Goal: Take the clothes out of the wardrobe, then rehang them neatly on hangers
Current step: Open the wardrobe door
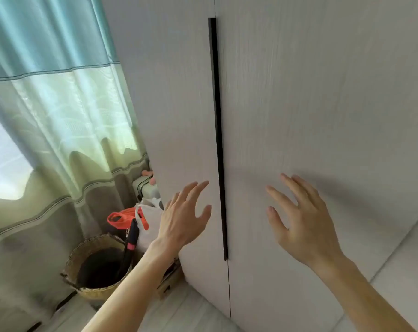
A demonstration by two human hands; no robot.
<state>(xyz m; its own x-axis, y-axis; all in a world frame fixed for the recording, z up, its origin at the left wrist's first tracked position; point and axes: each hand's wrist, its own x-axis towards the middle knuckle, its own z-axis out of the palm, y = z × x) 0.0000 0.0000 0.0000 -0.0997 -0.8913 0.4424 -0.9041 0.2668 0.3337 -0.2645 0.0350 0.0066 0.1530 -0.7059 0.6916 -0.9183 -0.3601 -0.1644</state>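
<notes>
A pale grey wardrobe (311,104) fills the middle and right of the view, both doors closed. A long black handle strip (218,140) runs down the seam between the doors. My left hand (184,216) reaches toward the left door, fingers spread, just left of the handle strip. My right hand (301,219) is raised in front of the right door, fingers straight and spread. Neither hand holds anything. No clothes or hangers are visible; the wardrobe's inside is hidden.
A green and teal curtain (54,121) hangs at the left. A woven basket (95,267) stands on the floor by the wardrobe's left corner, with a black stick leaning in it. White and orange plastic bags (136,219) lie behind it. A pale cushioned surface (404,271) shows at lower right.
</notes>
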